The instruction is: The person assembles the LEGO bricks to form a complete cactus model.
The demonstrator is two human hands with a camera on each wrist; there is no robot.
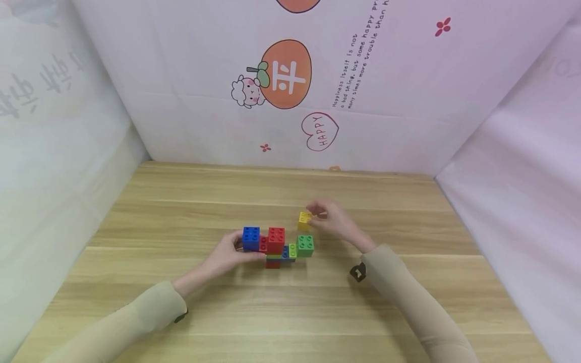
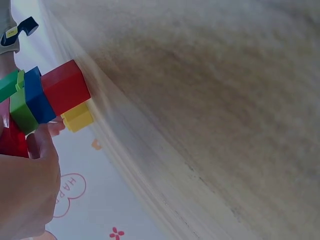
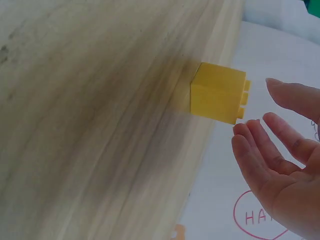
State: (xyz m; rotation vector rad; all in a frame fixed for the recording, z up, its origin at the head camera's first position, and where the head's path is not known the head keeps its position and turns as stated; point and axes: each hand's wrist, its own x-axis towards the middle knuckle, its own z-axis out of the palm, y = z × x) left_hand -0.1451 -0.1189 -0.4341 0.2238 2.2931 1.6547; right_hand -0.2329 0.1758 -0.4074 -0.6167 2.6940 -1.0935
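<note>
My left hand (image 1: 229, 252) grips a built block model at its left end. The model joins a blue block (image 1: 251, 238), a red block (image 1: 276, 240) and a green block (image 1: 305, 245) over flatter red, blue and lime pieces. In the left wrist view, a red block (image 2: 66, 88) forms its underside, close over the table, and the thumb and fingers hold the red part at the edge. My right hand (image 1: 335, 222) is beside a yellow block (image 3: 218, 94) standing studs up on the table. The right wrist view shows its fingers (image 3: 250, 155) spread and apart from that block.
The wooden table (image 1: 272, 312) meets a printed cloth wall (image 1: 204, 126) at its back edge. More white cloth hangs along the left side (image 1: 59, 176) and the right side (image 1: 522, 176). A dark strap (image 1: 358, 273) hangs at the right sleeve.
</note>
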